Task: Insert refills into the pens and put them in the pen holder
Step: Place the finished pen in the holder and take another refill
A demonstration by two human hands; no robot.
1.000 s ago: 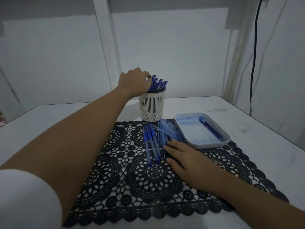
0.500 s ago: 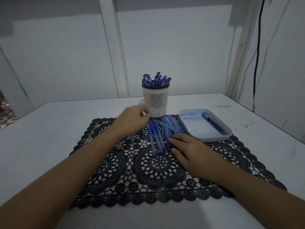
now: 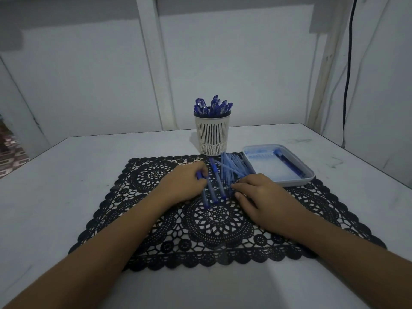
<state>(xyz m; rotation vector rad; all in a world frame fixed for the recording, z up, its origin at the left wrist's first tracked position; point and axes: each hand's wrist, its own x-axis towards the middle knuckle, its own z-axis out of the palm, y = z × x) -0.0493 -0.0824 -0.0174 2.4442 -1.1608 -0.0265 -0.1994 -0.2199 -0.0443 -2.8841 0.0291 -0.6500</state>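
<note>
A white slotted pen holder (image 3: 213,137) stands at the back of the black lace mat (image 3: 220,221), filled with several blue pens (image 3: 213,105). Three blue pen barrels (image 3: 215,181) lie side by side on the mat. My left hand (image 3: 182,186) rests on the mat and its fingers curl round the leftmost barrel (image 3: 205,195). A loose heap of thin blue refills (image 3: 234,167) lies just right of them. My right hand (image 3: 260,197) lies on the mat with its fingertips at the near end of the refill heap.
A shallow pale tray (image 3: 310,177) holding one dark blue pen (image 3: 287,162) sits at the mat's right rear corner. The white table (image 3: 55,197) runs to walls behind and to the right; a black cable (image 3: 347,74) hangs at the right.
My left hand came back from the pen holder down to the mat and took hold of the leftmost barrel. My right hand stayed at the refills.
</note>
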